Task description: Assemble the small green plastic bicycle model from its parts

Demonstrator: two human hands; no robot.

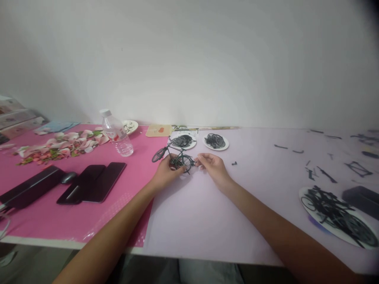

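A small dark model bicycle [177, 154] is held above the table, its front wheel pointing left and its rear wheel towards the right. My left hand [168, 172] grips it from below, the thumb across the rear wheel. At the rear end of the bicycle, my right hand [211, 165] has its thumb and fingertips pinched together. Whatever lies between those fingertips is too small to make out. On the table right of my right hand rests a tiny black part [234, 163].
Behind my hands stand two white plates, one with black wheels [182, 141], one with thin black parts [216, 140]. At right, loose black pieces [326, 174] lie near a plate [304, 205] of dark model bicycles. Leftward are a water bottle [117, 134], phones [102, 183] and petals [65, 144].
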